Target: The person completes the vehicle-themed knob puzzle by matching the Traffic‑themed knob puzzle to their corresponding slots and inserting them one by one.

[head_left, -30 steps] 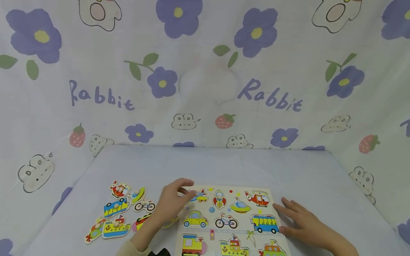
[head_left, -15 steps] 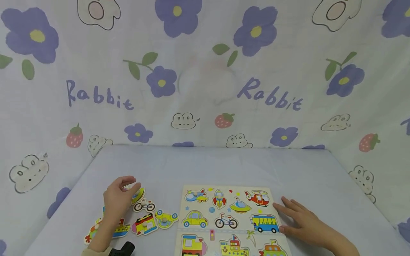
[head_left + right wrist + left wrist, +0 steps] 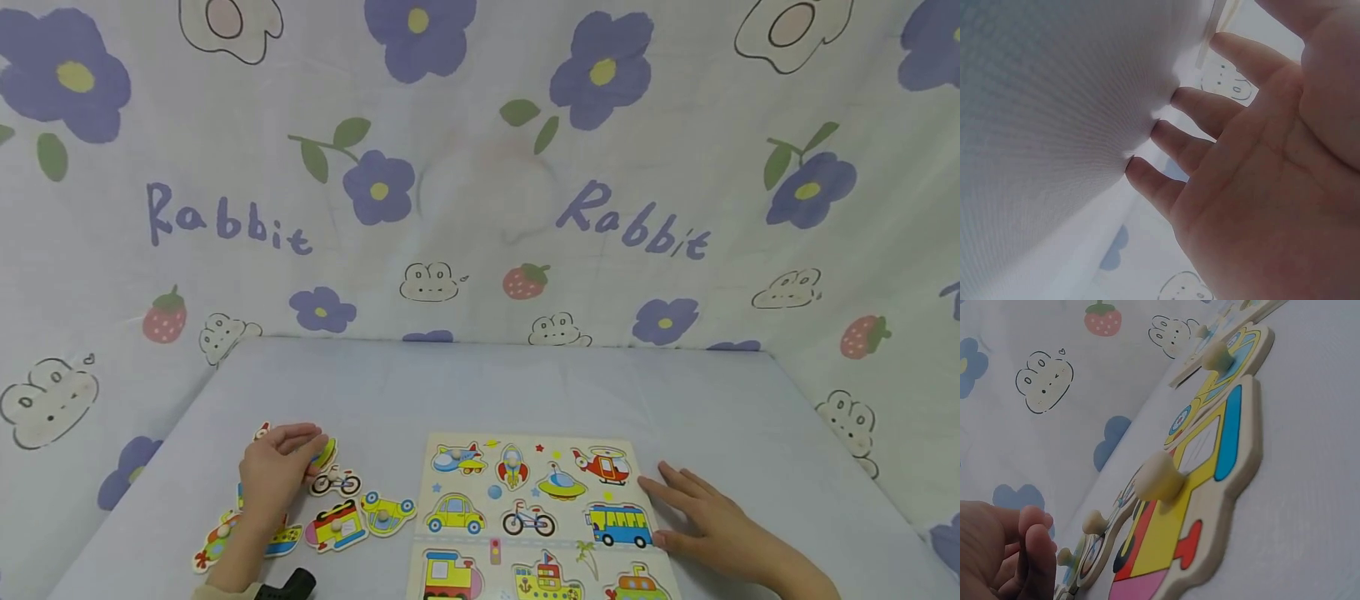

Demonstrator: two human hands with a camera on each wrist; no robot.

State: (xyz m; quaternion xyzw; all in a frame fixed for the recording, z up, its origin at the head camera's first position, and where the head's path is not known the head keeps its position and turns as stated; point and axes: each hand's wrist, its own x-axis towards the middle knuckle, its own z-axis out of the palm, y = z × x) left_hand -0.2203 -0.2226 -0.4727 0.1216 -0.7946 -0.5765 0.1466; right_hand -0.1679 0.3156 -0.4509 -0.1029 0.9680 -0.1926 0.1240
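My left hand (image 3: 276, 471) is over the loose puzzle pieces, its fingers bent and thumb near the fingertips, next to the flying saucer piece (image 3: 325, 454). In the left wrist view the saucer's knob (image 3: 1065, 556) shows beside the fingertips; whether they pinch anything is hidden. The helicopter piece (image 3: 261, 431) is mostly covered by this hand. My right hand (image 3: 708, 521) lies with fingers spread at the right edge of the wooden puzzle board (image 3: 487, 583), fingertips pressing the tablecloth in the right wrist view. Airplane (image 3: 459, 458) and rocket (image 3: 513, 467) pieces with knobs sit in the board.
Bicycle (image 3: 335, 481), train (image 3: 336, 527), car (image 3: 387, 514), boat (image 3: 283, 539) and submarine (image 3: 217, 542) pieces lie loose left of the board. The bus piece is mostly behind the left hand. A patterned curtain (image 3: 480, 208) stands behind the pale table (image 3: 525, 387).
My left hand has moved from the board's upper left, at the airplane, leftward to the loose pieces, and its fingers have drawn closer together. The right hand has stayed at the board's edge.
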